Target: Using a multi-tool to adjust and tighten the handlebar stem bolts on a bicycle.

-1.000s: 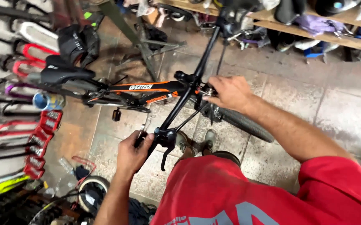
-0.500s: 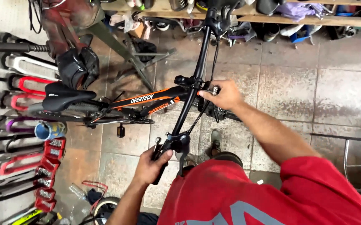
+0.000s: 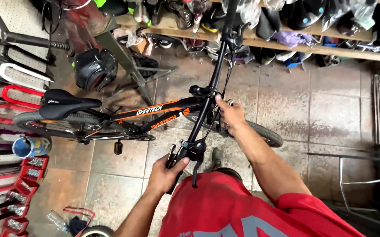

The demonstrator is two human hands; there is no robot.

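Tiled workshop floor [image 3: 312,101] below; my left hand [image 3: 165,173] clamps the stiff, heavy black-and-orange bicycle's [image 3: 155,116] handlebar grip, right hand [image 3: 229,115] fingers curled round its stem.

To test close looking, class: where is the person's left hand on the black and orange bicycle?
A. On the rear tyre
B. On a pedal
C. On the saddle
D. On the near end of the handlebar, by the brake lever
D: the left hand wraps the near end of the handlebar beside the brake lever, while the saddle stands untouched further left.
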